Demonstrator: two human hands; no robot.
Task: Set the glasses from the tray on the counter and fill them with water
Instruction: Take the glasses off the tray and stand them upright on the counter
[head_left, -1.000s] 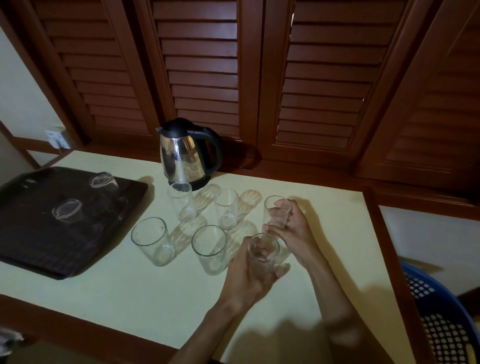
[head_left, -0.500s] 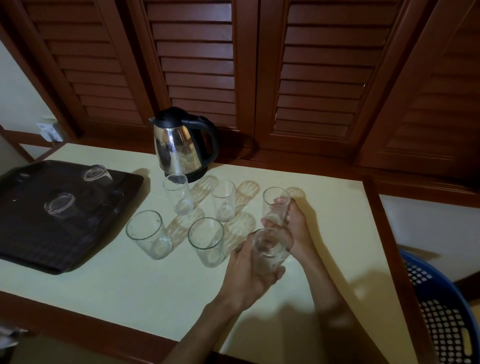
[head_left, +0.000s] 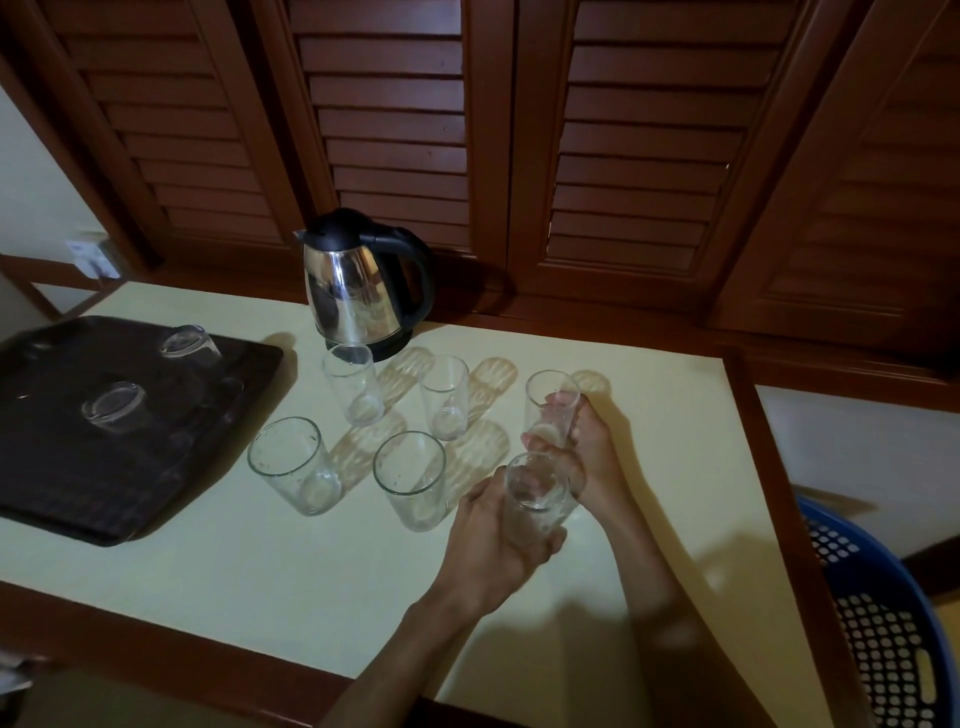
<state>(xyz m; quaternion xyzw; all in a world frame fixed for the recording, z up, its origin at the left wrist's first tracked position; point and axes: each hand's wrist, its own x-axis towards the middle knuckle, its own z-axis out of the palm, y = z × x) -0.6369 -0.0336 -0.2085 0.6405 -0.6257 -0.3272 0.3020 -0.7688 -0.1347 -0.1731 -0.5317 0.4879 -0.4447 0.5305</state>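
Observation:
Several clear empty glasses stand upright in two rows on the pale counter (head_left: 260, 561). My left hand (head_left: 493, 540) is wrapped around the near right glass (head_left: 535, 493). My right hand (head_left: 587, 452) grips the far right glass (head_left: 551, 408) from the right side. Both glasses sit low at the counter; whether their bases touch it is hidden by my fingers. Two more glasses, one (head_left: 113, 406) nearer and one (head_left: 184, 342) farther, rest upside down on the dark tray (head_left: 67, 499) at the left. A steel kettle (head_left: 358, 291) with a black handle stands behind the glasses.
Dark louvred wooden doors (head_left: 623, 156) close off the back. A wooden rim (head_left: 779, 519) borders the counter on the right and front. A blue perforated basket (head_left: 883, 623) sits below at the right. A wall socket (head_left: 85, 254) shows at the far left.
The view has shifted slightly. My left hand has brought its glass a little closer to my right hand. The other glasses, tray and kettle have stayed put.

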